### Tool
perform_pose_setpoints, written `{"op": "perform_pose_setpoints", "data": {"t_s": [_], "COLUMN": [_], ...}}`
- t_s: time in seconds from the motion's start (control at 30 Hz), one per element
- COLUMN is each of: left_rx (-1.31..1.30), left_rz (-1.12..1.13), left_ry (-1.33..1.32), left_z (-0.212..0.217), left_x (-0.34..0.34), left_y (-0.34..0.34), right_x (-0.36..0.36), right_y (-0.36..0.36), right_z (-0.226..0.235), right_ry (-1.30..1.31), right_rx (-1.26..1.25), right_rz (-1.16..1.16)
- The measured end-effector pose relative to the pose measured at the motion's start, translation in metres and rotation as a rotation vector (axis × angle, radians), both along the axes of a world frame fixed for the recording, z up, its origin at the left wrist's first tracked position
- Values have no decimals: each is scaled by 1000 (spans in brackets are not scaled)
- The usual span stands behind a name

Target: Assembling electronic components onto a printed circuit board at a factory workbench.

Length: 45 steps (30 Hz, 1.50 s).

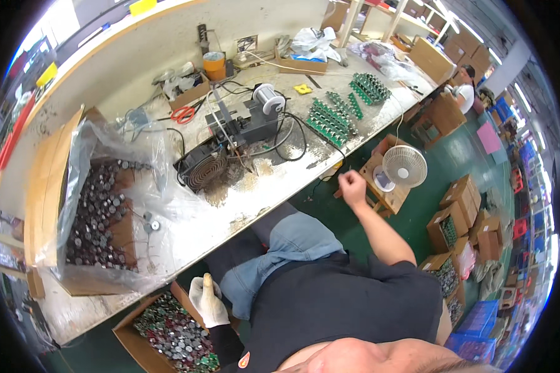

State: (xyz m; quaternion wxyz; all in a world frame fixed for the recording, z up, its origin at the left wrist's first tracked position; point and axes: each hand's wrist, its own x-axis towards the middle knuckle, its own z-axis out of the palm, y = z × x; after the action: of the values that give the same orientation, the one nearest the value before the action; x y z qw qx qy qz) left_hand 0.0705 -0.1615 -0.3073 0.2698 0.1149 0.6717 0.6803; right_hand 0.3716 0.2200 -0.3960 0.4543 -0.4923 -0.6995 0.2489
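Below the bench edge, at seven o'clock, the gloved left hand (pixel 208 302) rests curled on the rim of a cardboard box (pixel 144 353) of small round parts — grip unclear. Toward three o'clock, the bare right hand (pixel 353 186) hangs fisted beside the bench (pixel 280 180) — contents hidden.

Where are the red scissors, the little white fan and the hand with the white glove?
red scissors (pixel 183 114), head view, on the handles.
white fan (pixel 404 166), head view, centre of its grille.
left hand (pixel 208 303), head view, back of the glove.
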Motion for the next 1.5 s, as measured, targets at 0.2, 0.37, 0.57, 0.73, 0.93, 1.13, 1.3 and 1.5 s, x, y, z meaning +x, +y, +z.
{"op": "perform_pose_setpoints", "data": {"t_s": [0.2,0.37,0.57,0.73,0.93,1.13,1.3,1.5], "left_rx": [-64,-122,-133,-541,-820,-1348,-1283,-55], "left_rz": [6,146,353,347,441,620,655,561], "left_ry": [5,96,149,649,1036,1002,986,339], "left_z": [13,20,43,67,84,84,104,107], "left_x": [-10,-15,-27,-67,-143,-255,-299,-210], "left_y": [8,23,45,65,95,97,72,94], "right_x": [-4,21,54,56,36,39,35,21], "right_y": [104,213,289,274,234,238,239,220], "right_z": [85,90,39,32,48,45,40,66], "right_ry": [38,-453,-545,-308,-287,-320,-382,-315], "right_rx": [269,-127,-121,87,133,174,157,167], "right_rz": [-305,-450,-262,-172,-222,-264,-260,-281]}}
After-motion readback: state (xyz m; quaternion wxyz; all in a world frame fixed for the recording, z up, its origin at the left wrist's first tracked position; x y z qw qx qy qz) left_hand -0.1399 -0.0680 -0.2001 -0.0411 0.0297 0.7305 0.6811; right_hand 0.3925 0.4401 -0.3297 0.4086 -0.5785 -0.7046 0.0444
